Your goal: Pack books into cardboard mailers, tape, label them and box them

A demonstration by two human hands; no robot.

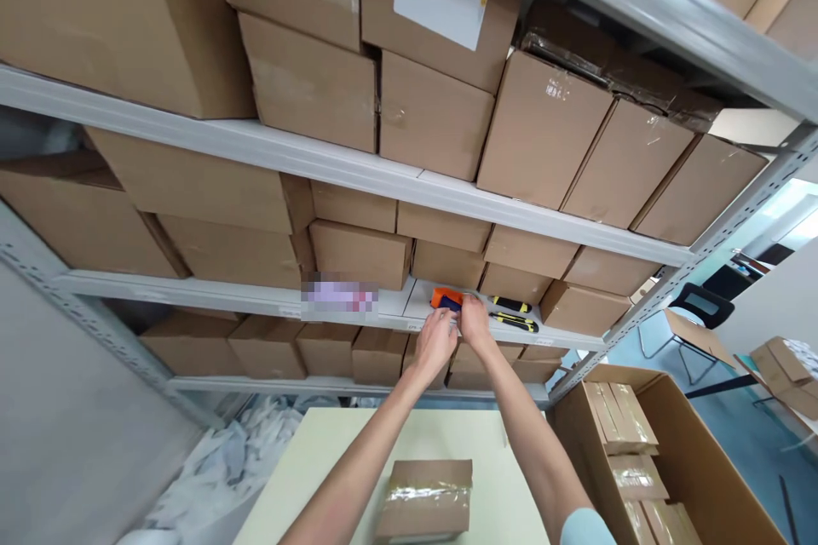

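At the front of the middle shelf, both my hands meet at an orange and dark blue tape dispenser [442, 298], which they partly cover. My right hand [474, 322] is closed around its blue end. Just left of it, my left hand [437, 339] has its fingers curled together against the near side of the dispenser; what they pinch, if anything, is hidden. Two yellow-and-black utility knives lie on the shelf right of my right hand: a nearer knife [515, 322] and a farther knife [511, 304].
Cardboard boxes [431, 111] fill the metal shelves. A taped carton [427, 498] sits on the pale table [319, 460] below my arms. Right of the table, a large open box [709, 451] holds several small cartons. White crumpled material [223, 460] lies at the lower left.
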